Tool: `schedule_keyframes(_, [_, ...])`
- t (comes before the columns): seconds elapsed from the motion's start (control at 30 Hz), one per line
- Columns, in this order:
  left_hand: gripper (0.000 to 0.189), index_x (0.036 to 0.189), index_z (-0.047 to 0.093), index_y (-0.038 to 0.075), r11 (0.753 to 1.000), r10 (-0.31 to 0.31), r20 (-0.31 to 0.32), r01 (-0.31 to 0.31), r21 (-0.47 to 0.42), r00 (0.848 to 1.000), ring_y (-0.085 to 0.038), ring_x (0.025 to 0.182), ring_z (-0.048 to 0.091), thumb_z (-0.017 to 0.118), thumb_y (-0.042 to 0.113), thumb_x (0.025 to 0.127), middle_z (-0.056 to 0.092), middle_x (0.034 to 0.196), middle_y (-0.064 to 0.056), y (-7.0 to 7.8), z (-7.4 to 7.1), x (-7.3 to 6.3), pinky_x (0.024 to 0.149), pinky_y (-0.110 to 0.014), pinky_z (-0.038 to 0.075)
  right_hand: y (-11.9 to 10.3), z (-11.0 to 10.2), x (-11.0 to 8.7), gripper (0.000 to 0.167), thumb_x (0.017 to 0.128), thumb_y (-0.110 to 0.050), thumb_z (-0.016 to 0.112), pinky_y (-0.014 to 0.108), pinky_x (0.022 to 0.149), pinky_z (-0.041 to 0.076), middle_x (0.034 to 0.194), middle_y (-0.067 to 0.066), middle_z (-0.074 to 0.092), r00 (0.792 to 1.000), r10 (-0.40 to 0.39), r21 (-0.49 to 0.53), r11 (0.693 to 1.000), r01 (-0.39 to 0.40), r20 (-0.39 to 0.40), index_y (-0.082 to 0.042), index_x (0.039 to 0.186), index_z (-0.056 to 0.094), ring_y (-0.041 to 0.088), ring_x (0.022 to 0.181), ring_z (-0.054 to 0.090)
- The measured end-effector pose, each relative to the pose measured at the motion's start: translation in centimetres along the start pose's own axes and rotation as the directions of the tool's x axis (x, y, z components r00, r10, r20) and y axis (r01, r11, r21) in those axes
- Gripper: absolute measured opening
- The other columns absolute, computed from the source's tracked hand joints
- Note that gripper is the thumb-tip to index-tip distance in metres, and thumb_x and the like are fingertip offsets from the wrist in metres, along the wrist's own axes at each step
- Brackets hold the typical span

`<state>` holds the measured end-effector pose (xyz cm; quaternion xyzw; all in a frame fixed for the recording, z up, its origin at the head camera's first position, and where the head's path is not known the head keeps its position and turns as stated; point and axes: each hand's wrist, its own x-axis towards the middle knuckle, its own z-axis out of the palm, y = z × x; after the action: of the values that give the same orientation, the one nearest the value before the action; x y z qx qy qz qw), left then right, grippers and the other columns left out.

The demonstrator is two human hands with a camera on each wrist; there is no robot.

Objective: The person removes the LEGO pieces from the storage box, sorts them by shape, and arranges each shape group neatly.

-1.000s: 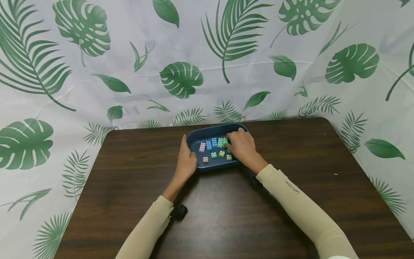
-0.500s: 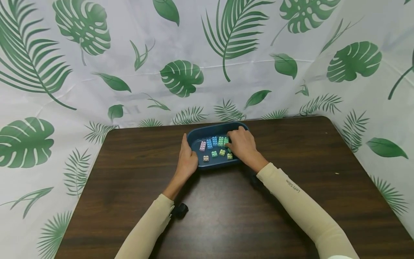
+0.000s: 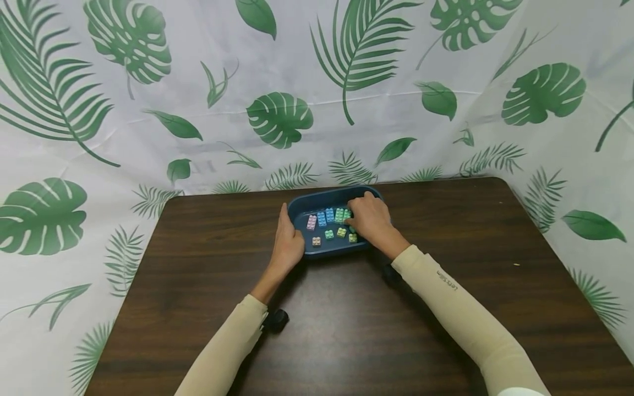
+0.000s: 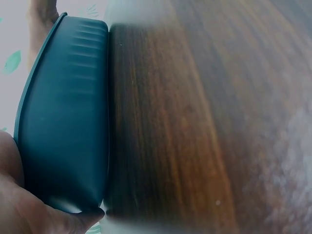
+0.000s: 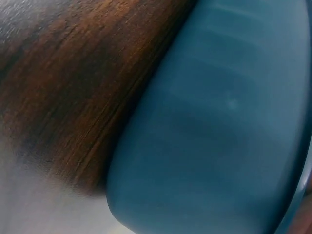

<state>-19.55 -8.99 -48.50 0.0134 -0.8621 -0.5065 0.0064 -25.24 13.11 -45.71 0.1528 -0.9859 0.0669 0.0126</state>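
A dark blue tray [image 3: 327, 253] holds several small toy building bricks. My left hand [image 3: 288, 242] grips its left end, fingers extended along the outer wall and thumb at the rim; the left wrist view shows this hand [image 4: 34, 207] round the tray's corner. Reaching over the right end, my right hand [image 3: 370, 220] curls its fingers down into the tray and pinches at a green brick [image 3: 348, 214], mostly hidden beneath them. Left of it stand a light green brick [image 3: 339, 215], two blue bricks [image 3: 322, 218] and a pink brick [image 3: 311, 222], side by side.
Smaller square bricks lie along the tray's near side: peach [image 3: 316, 241], mint [image 3: 329, 234], yellow [image 3: 342, 232] and yellow-green [image 3: 353, 237]. The tray is near the back edge of a dark wooden table [image 3: 337, 330]. Behind hangs a white leaf-print curtain [image 3: 208, 148].
Both hands keep their places at the tray, and the bricks lie as before. The head view has shifted very slightly.
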Motion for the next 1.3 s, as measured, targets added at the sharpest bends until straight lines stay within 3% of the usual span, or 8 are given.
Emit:
schedule_keyframes(0.23, [0.076, 0.170, 0.002, 0.004, 1.000, -0.018, 0.003, 0.018, 0.003, 1.000, -0.030, 0.166, 0.009, 0.037, 0.000, 0.102, 0.004, 0.179, -0.016, -0.2, 0.0, -0.4, 0.135, -0.049, 0.014, -0.2, 0.0, 0.0, 0.037, 0.089, -0.036, 0.086, 0.042, 0.073, 0.054, 0.099, 0.008, 0.074, 0.999, 0.021, 0.035, 0.999, -0.022, 0.044, -0.010, 0.115, 0.080, 0.025, 0.089, 0.057])
schedule_keyframes(0.6, [0.076, 0.170, 0.002, 0.004, 1.000, -0.020, 0.006, 0.020, 0.009, 1.000, -0.029, 0.166, 0.009, 0.037, 0.002, 0.103, 0.004, 0.179, -0.016, -0.2, -0.2, -0.5, 0.135, -0.048, 0.014, -1.1, -2.1, -1.2, 0.041, 0.089, -0.036, 0.086, 0.045, 0.082, 0.058, 0.110, 0.009, 0.079, 0.999, 0.009, -0.011, 1.000, -0.009, -0.043, -0.009, 0.119, 0.078, 0.029, 0.099, 0.062])
schedule_keyframes(0.97, [0.076, 0.170, 0.003, 0.003, 1.000, -0.015, 0.006, 0.015, 0.002, 1.000, -0.031, 0.166, 0.010, 0.038, 0.001, 0.102, 0.004, 0.179, -0.018, 0.1, 0.0, -0.3, 0.135, -0.049, 0.013, -3.2, -4.9, -4.9, 0.041, 0.087, -0.036, 0.088, 0.039, 0.069, 0.053, 0.101, 0.007, 0.079, 0.979, -0.090, -0.043, 0.996, 0.084, -0.183, -0.009, 0.116, 0.079, 0.026, 0.087, 0.061])
schedule_keyframes(1.13, [0.076, 0.170, 0.003, 0.002, 1.000, -0.015, 0.011, 0.015, 0.008, 1.000, -0.032, 0.166, 0.011, 0.038, 0.001, 0.102, 0.005, 0.179, -0.019, 0.1, 0.0, -0.3, 0.135, -0.050, 0.014, -4.1, -5.7, -7.3, 0.041, 0.086, -0.039, 0.089, 0.034, 0.064, 0.047, 0.103, 0.007, 0.080, 0.955, -0.158, -0.056, 0.987, 0.148, -0.251, -0.011, 0.114, 0.079, 0.023, 0.082, 0.056])
schedule_keyframes(1.3, [0.076, 0.169, 0.003, 0.000, 1.000, 0.002, 0.015, -0.003, 0.010, 1.000, -0.034, 0.166, 0.011, 0.038, 0.001, 0.102, 0.005, 0.178, -0.021, 0.3, -0.2, -0.2, 0.134, -0.051, 0.013, -4.7, -6.2, -9.7, 0.043, 0.083, -0.039, 0.090, 0.035, 0.065, 0.047, 0.106, 0.006, 0.080, 0.932, -0.194, -0.085, 0.981, 0.176, -0.307, -0.012, 0.113, 0.077, 0.024, 0.084, 0.058])
